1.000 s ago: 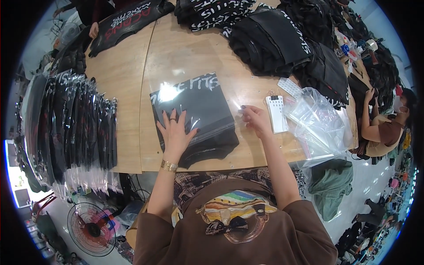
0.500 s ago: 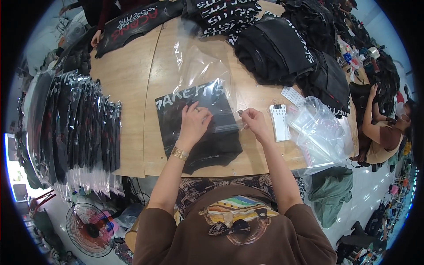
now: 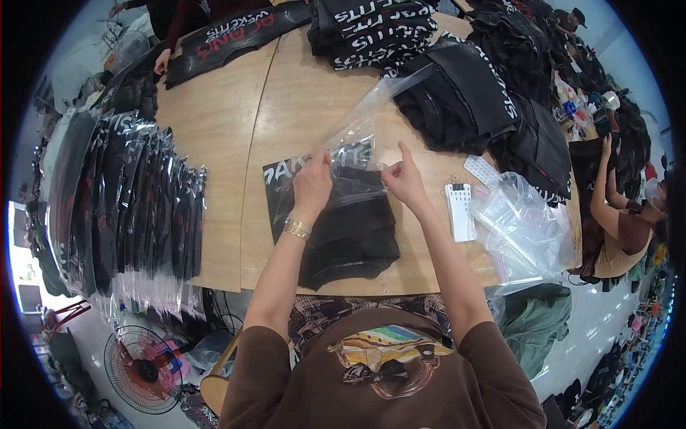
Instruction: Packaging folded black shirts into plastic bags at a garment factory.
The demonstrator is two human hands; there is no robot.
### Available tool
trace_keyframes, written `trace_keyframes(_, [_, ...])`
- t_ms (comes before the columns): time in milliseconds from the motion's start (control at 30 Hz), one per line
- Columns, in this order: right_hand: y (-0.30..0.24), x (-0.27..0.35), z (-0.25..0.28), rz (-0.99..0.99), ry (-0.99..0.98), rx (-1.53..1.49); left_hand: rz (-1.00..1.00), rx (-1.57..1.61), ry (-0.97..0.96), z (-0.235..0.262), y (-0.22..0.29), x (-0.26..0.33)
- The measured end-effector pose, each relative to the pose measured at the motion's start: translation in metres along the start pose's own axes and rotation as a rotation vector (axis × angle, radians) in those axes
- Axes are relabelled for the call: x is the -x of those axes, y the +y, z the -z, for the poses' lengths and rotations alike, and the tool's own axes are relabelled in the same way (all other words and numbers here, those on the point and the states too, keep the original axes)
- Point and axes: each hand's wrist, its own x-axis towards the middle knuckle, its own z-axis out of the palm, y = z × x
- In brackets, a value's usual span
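Note:
A folded black garment point(image 3: 350, 247) with white lettering along its far edge lies on the table in front of me. Over its far half is a clear plastic bag point(image 3: 355, 132), its loose end sticking up and away to the right. My left hand point(image 3: 313, 184) is closed on the bag's film above the garment. At the garment's right edge, my right hand point(image 3: 404, 182) pinches the film between thumb and curled fingers, one finger pointing up. How far the bag covers the garment is hard to see through the clear film.
On the left stands a row of bagged black garments point(image 3: 136, 207). Black garment stacks point(image 3: 457, 100) fill the far right. White tag cards point(image 3: 461, 212) and a heap of clear bags point(image 3: 525, 229) lie to the right. Another person's hand point(image 3: 162, 61) rests at the far left.
My left hand has gone from lying spread on the garment to gripping the film. My right hand has moved slightly away from me. The bag's loose end has lifted and swung right.

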Motion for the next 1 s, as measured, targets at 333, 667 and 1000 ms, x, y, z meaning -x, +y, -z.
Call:
trace_keyframes(333, [-0.021, -0.032, -0.058, 0.123, -0.108, 0.076, 0.97, 1.999, 0.494, 0.037, -0.095, 0.006])
trace_keyframes(667, [-0.004, -0.047, -0.061, -0.051, -0.171, 0.077, 0.217, 0.366, -0.005, 0.071, -0.054, 0.03])
trace_keyframes(1000, [-0.006, -0.057, -0.03, 0.014, -0.137, 0.087, -0.026, -0.134, -0.047, 0.062, -0.07, 0.037])
